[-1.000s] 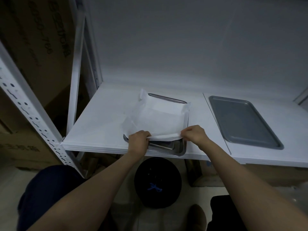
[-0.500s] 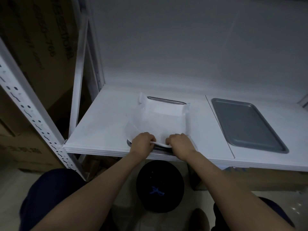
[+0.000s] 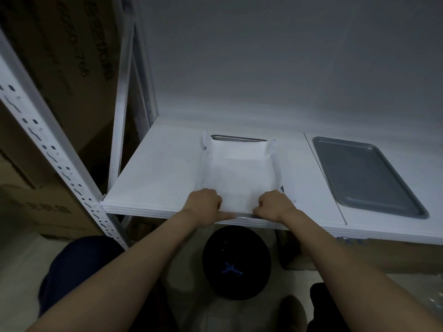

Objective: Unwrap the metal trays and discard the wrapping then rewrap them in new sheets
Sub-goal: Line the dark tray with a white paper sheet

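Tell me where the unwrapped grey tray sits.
Head view: the grey tray lies on the white shelf, right of the paper-covered tray.

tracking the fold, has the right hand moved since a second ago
Yes. The right hand, gripping the paper sheet, shifted left, away from the bare tray.

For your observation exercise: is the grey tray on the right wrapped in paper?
No, the grey tray lies bare on the shelf, with nothing over it.

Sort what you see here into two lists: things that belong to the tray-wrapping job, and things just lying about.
Job: white sheet, wrapped tray, bare tray, black bin, left hand and right hand gripping the sheet.
Lying about: cardboard boxes, shelf frame.
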